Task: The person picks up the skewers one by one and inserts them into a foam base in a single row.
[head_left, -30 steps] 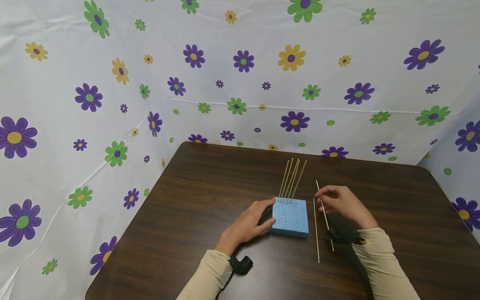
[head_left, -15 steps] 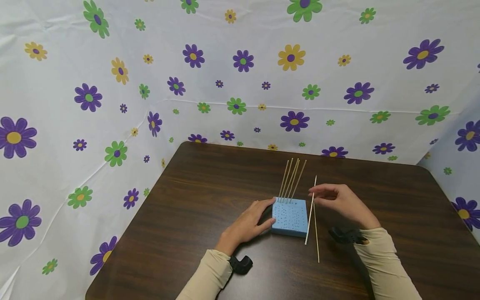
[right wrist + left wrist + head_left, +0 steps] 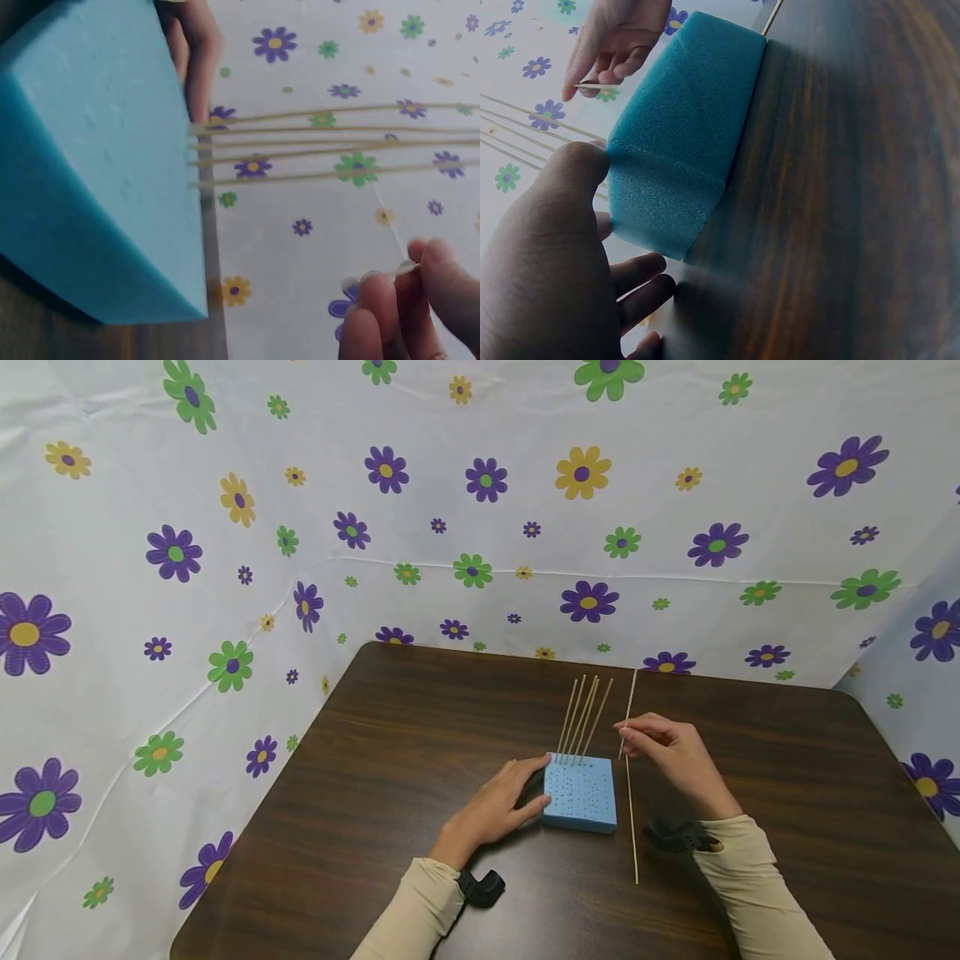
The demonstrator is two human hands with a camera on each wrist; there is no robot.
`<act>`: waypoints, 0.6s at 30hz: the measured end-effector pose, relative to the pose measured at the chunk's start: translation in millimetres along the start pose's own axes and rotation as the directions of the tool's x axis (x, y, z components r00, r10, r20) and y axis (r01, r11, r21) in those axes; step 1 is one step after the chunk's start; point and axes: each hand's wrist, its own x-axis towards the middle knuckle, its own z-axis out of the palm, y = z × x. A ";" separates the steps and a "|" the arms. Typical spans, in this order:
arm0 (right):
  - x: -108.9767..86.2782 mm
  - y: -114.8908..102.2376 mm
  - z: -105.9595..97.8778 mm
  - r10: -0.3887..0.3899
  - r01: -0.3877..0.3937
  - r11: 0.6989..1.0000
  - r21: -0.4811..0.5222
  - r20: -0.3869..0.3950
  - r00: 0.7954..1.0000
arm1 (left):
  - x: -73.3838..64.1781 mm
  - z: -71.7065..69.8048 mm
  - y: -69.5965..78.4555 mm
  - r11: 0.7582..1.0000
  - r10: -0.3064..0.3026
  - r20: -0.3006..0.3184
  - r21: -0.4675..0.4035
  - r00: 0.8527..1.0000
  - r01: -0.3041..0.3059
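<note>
A light blue foam block (image 3: 579, 793) with many small holes in its top lies on the table. Several thin wooden skewers (image 3: 577, 722) stand upright in a row along its back edge. My left hand (image 3: 491, 806) holds the block at its left side, thumb and fingers round the back left corner; the left wrist view shows the thumb (image 3: 581, 161) at the block's edge. Between thumb and fingertips my right hand (image 3: 675, 756) pinches a loose skewer (image 3: 631, 693), nearly upright, right of the block and apart from it. Another skewer (image 3: 632, 827) lies flat on the table beside the block.
The dark wooden table (image 3: 420, 727) has a floral white cloth (image 3: 480, 527) hanging behind it and at the sides. Black wrist straps with cameras (image 3: 482, 889) are worn on both arms.
My right hand has swung its skewer from a slant along the table to nearly upright, shifting it slightly left. The left hand and block stay in place.
</note>
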 end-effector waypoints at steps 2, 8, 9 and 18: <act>0.4 -1.3 4.7 0.010 -0.011 0.999 -0.040 -0.017 1.000 | 0.1 0.3 -0.5 1.000 0.000 -0.001 0.001 1.000 0.000; 0.7 -3.1 17.1 0.032 -0.043 0.985 -0.169 -0.067 0.997 | 0.0 0.7 -1.1 1.000 0.002 0.006 -0.002 1.000 -0.002; 0.9 -3.4 19.0 0.029 -0.042 0.982 -0.186 -0.073 0.997 | 0.1 0.6 -0.9 1.000 0.003 0.007 -0.002 1.000 -0.003; 1.7 -7.1 31.9 0.019 -0.035 0.970 -0.240 -0.069 0.997 | 0.5 0.4 -1.0 1.000 0.000 0.006 -0.007 1.000 0.000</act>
